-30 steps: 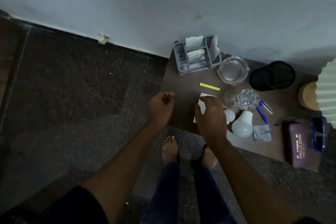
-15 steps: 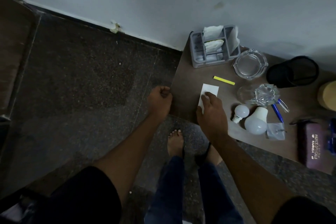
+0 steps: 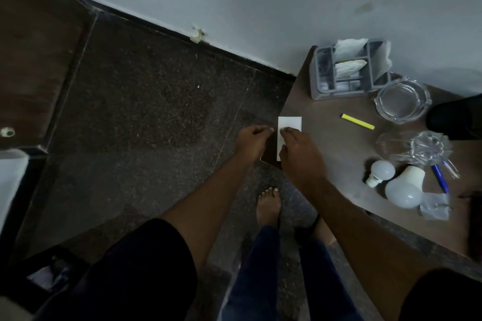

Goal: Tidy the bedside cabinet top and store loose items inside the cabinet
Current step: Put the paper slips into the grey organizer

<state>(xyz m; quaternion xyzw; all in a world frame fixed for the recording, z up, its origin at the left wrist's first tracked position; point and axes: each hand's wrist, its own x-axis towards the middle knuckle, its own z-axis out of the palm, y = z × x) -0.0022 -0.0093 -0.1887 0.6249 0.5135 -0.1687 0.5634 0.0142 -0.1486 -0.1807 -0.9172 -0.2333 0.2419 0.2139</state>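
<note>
The brown bedside cabinet top [image 3: 333,146] fills the right side. A white card [image 3: 290,123] lies at its left edge, overhanging slightly. My right hand [image 3: 300,157] presses its curled fingertips on the card. My left hand [image 3: 251,141] is closed in a fist just off the edge, its fingertips next to the card's left side. Loose on the top are a yellow marker [image 3: 357,122], a small bulb [image 3: 382,171], a large bulb [image 3: 404,189], a blue pen [image 3: 440,178] and a clear wrapper [image 3: 435,206].
A grey organiser [image 3: 319,86] with tissues stands at the back by the wall. Beside it are a glass ashtray [image 3: 401,101], a cut-glass piece [image 3: 427,147] and a black mesh cup [image 3: 456,117]. My bare feet [image 3: 268,203] stand on dark stone floor. Dark wooden furniture [image 3: 34,60] sits far left.
My right hand has slid the white card leftward across the top to the cabinet's left edge. My left fist stayed at that edge, and the view shifted left.
</note>
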